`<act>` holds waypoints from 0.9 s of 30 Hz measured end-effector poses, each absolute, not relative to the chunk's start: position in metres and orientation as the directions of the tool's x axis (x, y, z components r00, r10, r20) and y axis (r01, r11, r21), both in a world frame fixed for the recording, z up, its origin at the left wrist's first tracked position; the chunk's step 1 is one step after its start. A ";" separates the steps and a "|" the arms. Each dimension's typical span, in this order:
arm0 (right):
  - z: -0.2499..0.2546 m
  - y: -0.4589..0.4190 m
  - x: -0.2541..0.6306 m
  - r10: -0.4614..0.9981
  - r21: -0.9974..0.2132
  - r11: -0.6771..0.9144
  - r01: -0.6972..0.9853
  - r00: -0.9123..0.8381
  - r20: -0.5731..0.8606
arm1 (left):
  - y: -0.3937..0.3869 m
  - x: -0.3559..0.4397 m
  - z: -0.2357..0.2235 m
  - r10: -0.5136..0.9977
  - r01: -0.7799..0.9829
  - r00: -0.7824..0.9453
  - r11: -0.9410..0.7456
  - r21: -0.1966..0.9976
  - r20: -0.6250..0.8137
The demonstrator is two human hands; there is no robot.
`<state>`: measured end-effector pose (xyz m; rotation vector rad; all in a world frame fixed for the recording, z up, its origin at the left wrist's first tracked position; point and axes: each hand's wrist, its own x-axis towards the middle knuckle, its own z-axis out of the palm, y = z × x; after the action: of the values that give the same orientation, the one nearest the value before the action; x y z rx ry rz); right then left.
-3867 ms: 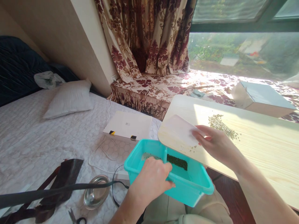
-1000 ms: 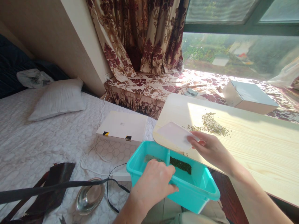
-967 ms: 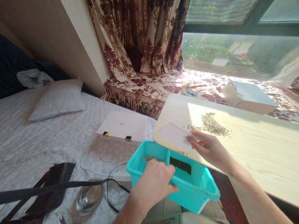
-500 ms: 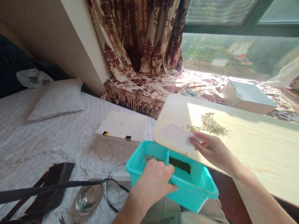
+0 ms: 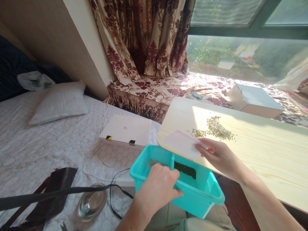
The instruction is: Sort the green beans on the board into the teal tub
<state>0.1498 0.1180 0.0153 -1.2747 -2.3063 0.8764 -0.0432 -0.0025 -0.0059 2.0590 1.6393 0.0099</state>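
Note:
My left hand (image 5: 160,183) is closed over the near rim of a turquoise divided bin (image 5: 190,200), thumb outside and fingertips hidden inside. Small dark green beans or seeds (image 5: 185,169) lie in its right compartment. A thin pale layer with dark specks (image 5: 154,163) shows in the left compartment, partly behind my hand. Above the bin's far rim, my right hand (image 5: 215,152) pinches a thin white plastic sheet (image 5: 180,142) at its right end. The sheet is over the corner of a light wooden board (image 5: 260,150). Scattered green-brown beans or seeds (image 5: 218,128) lie on the board beyond it.
A white flat box (image 5: 126,128) and a metal bowl (image 5: 92,202) lie on the quilted bed (image 5: 60,144) at left. A black strap (image 5: 60,192) crosses the lower left. Another box (image 5: 257,98) sits on the window ledge behind the board.
The white sheet's raised far edge has dropped slightly, and my right hand has shifted a little lower with it. My left hand and the bin look unmoved.

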 end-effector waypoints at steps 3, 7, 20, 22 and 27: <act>0.019 0.117 0.153 0.862 -0.671 0.380 0.637 -0.507 0.008 | -0.003 -0.041 -0.005 0.913 0.911 0.278 -0.152 0.384 -0.299; 0.030 0.115 0.169 0.922 -0.554 0.365 0.748 -0.372 0.106 | -0.004 -0.032 -0.007 0.899 0.899 0.331 -0.208 0.385 -0.287; 0.024 0.086 0.212 0.915 -0.311 0.402 0.861 -0.373 0.152 | 0.001 -0.009 -0.012 0.843 0.850 0.481 -0.383 0.362 -0.239; 0.025 0.082 0.213 0.922 -0.287 0.386 0.876 -0.361 0.139 | 0.002 -0.008 -0.010 0.836 0.852 0.485 -0.387 0.352 -0.256; 0.031 0.069 0.204 0.948 -0.236 0.316 0.919 -0.315 0.046 | 0.005 -0.006 -0.004 0.826 0.872 0.466 -0.370 0.321 -0.316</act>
<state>0.2037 0.0693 0.0313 -1.7228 -2.4006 0.2481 -0.0055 0.0048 -0.0043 2.2775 1.4174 -0.1401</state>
